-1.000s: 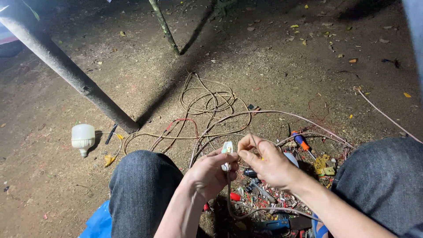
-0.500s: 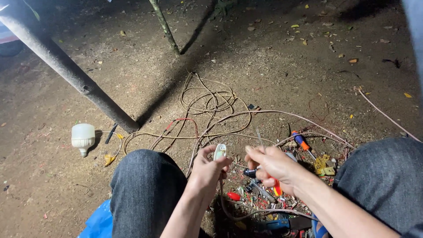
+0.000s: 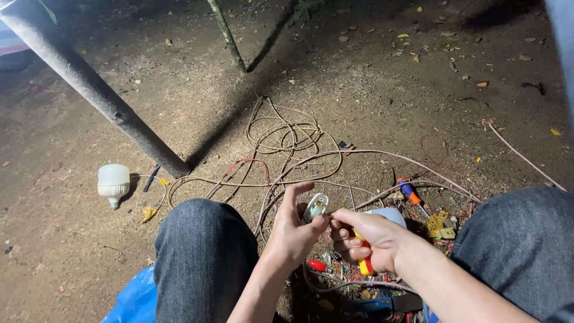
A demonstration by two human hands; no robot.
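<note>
1. we see bare dirt ground (image 3: 371,78) filling most of the view, scattered with small dry leaves.
2. a thick grey pole (image 3: 89,90) slants from the upper left corner down to the ground just left of centre; a thinner stick (image 3: 227,37) stands further back.
3. our two knees in dark jeans frame the lower part, the left knee (image 3: 203,251) near centre and the right knee (image 3: 520,239) at the right edge.
4. a blue sheet (image 3: 134,299) shows at the bottom, beside the left knee.
5. a tangle of pale wires (image 3: 287,134) lies coiled on the ground ahead of the knees, with one long strand running off to the right.
6. our left hand (image 3: 293,233) is raised between the knees, its fingers pinched on a small white socket piece (image 3: 315,207), the forefinger lifted free above it.
7. our right hand (image 3: 365,239) sits just beside, its fingers closed around a red-and-yellow handled tool (image 3: 363,263) and its fingertips touching the socket piece.
8. the socket piece is held above the ground; its long axis runs up and slightly right, its open face turned toward us.
9. a white bulb (image 3: 113,182) lies on the ground to the left, well apart, base pointing toward us.
10. a screwdriver with an orange and blue handle (image 3: 410,191) lies on the ground beyond the right hand.
</note>
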